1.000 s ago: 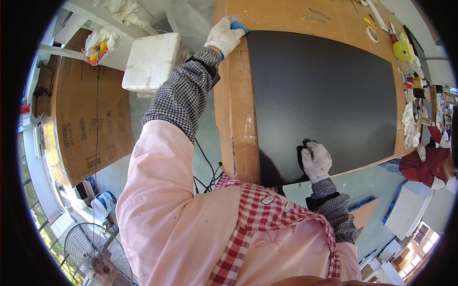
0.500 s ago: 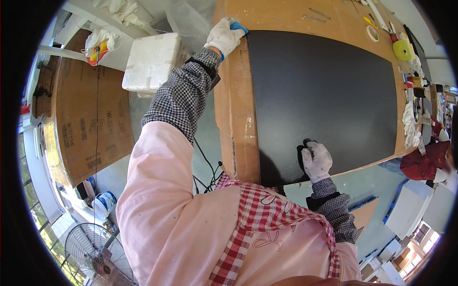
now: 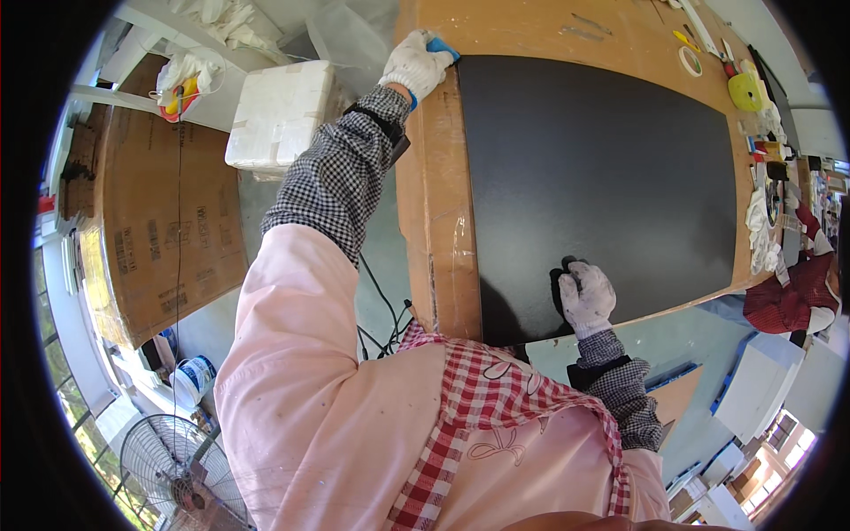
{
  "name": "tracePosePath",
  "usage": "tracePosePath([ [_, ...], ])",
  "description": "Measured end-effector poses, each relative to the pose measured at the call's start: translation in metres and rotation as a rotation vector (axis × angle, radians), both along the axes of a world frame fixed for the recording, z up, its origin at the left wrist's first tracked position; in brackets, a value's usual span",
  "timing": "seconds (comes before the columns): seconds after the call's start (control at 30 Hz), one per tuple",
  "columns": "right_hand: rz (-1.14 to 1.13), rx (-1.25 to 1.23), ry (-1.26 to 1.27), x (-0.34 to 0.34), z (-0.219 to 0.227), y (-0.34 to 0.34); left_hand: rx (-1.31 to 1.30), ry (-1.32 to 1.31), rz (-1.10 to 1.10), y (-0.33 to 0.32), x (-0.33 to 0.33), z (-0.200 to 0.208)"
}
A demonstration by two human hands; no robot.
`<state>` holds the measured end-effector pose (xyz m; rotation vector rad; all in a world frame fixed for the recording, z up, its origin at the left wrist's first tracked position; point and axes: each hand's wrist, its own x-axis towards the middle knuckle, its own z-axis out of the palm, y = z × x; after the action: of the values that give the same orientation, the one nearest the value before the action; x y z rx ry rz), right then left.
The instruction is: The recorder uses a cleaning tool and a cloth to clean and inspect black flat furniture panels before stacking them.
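Note:
A large, smooth black panel (image 3: 611,186) lies on the cardboard-covered worktable (image 3: 447,239). My left hand (image 3: 414,66), in a white knit glove, reaches to the panel's far left corner. Its fingers are closed round a small blue sponge-like pad (image 3: 440,48) at that corner. Near the panel's front edge rests my right hand (image 3: 587,299) in a stained white glove, its fingers curled down on the surface. Something dark shows at its fingertips; whether it is a held thing or the glove's reflection is unclear.
Tape roll (image 3: 690,61), yellow-green tool (image 3: 745,92) and white gloves (image 3: 759,230) lie along the table's right side. A white foam box (image 3: 278,115) stands left, beyond it a big carton (image 3: 173,230). A fan (image 3: 184,473) is at lower left. Another person (image 3: 791,296) works at far right.
Both my hands stay almost where they were, the left still at the corner and the right on the panel. At the far right the other person has shifted an arm.

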<state>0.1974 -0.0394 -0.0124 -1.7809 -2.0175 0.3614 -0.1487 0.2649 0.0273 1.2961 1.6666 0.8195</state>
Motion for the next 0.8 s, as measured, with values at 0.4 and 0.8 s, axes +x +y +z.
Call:
tracePosePath([
  [0.4,0.0,0.004,-0.014,0.001,-0.003,-0.002,0.034,-0.02,-0.027,-0.001,-0.01,-0.009],
  [0.8,-0.027,-0.045,-0.002,0.0,-0.001,-0.003,-0.065,0.136,-0.136,-0.044,-0.008,-0.003],
])
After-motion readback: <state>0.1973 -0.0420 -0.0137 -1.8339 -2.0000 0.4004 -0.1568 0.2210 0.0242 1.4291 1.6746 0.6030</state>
